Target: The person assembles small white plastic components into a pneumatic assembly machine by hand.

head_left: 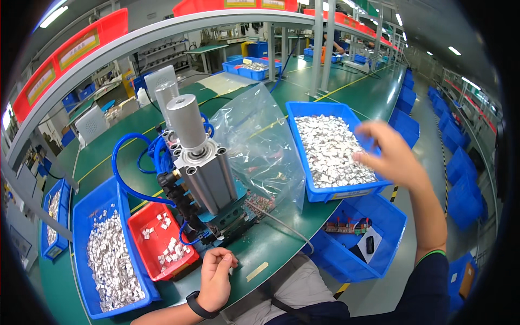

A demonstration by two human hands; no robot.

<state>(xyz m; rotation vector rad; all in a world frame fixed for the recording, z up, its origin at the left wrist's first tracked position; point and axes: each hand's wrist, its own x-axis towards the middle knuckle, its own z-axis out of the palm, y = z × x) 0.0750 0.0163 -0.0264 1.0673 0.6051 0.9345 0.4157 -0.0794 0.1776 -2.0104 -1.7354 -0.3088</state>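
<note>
My left hand (218, 276) rests at the table's front edge, by the pneumatic press (208, 173). Its fingers are pinched on a small white piece, mostly hidden, with only a bit showing at the fingertips. My right hand (387, 151), slightly blurred, hovers over the right edge of a blue bin (355, 193) full of small white-and-silver parts (333, 149). Thumb and fingers are apart there, and I see nothing between them. Left of the press, a red tray (142, 216) holds a few similar white parts (172, 252).
A larger blue bin (81, 216) of white parts stands left of the red tray. A clear plastic bag (260, 135) lies behind the press, near blue air hoses (122, 143). Below the table's right edge is another blue bin (392, 233) with tools. A metal frame (216, 15) spans overhead.
</note>
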